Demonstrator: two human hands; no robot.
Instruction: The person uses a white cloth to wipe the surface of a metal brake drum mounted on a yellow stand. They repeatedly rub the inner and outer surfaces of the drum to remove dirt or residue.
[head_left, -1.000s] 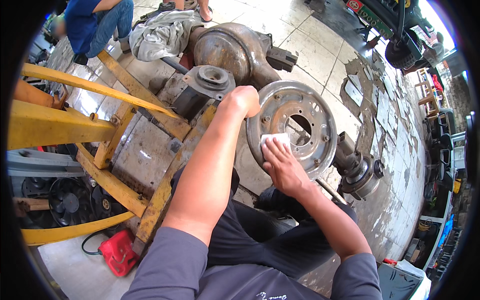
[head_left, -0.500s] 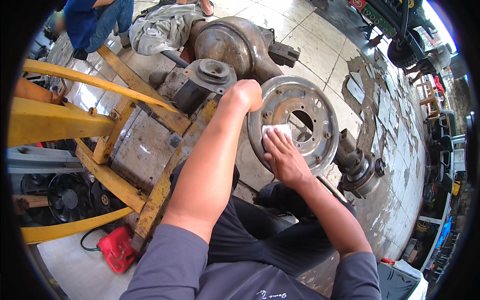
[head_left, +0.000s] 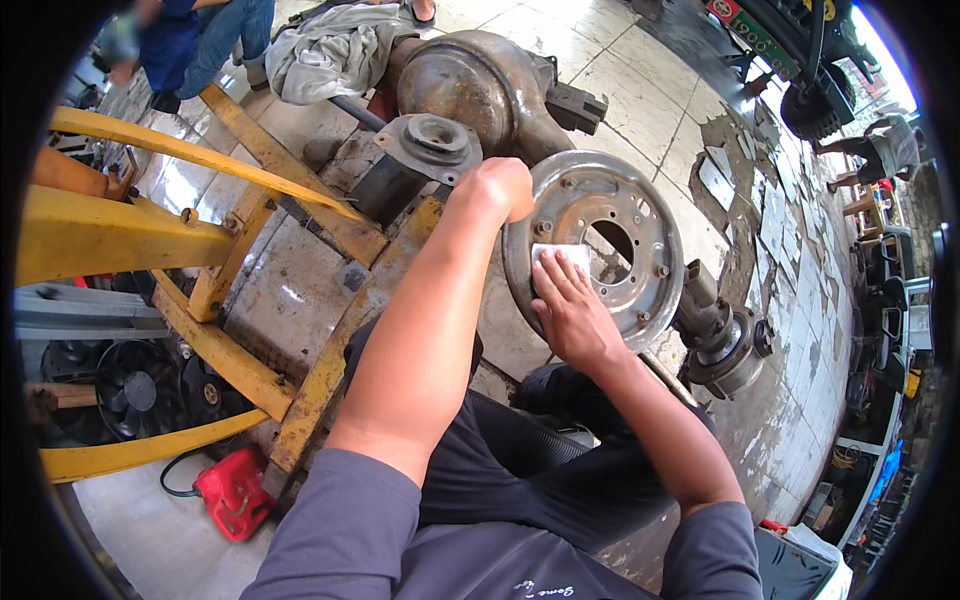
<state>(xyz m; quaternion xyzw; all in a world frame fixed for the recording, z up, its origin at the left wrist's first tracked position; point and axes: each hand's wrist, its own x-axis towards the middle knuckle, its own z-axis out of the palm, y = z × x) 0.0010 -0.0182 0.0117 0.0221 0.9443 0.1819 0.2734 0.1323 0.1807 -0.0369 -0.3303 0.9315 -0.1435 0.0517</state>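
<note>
From where I'm standing, the left hand (head_left: 495,190) is gripping the upper left rim of a round metal plate (head_left: 646,238), its fingers curling into a closed shape; the fingertips are hiding from me, so I cannot tell how tightly. The right hand (head_left: 580,320) is lying flat, its fingers stretching out rather than clenching, and they are pressing a white pad (head_left: 579,257) against the plate's face. The plate is tilting towards the person, sitting to the right of the left fingers and directly under the right ones, its big middle hole showing just beyond the pad.

Just left of the left fingers, a round-topped metal block (head_left: 436,138) is standing. Beyond them a rusty bulging housing (head_left: 460,85) is resting on the tiled floor (head_left: 640,75), with a grey cloth (head_left: 325,60) draping farther out to the left. To the right of the right fingers, past the plate, a metal hub (head_left: 722,360) is lying.

Well left of both hands' fingers, a yellow frame (head_left: 125,240) is stretching across, and a red can (head_left: 235,495) is sitting nearer the person. Farthest out beyond the left fingers, a person in blue (head_left: 170,50) is crouching.
</note>
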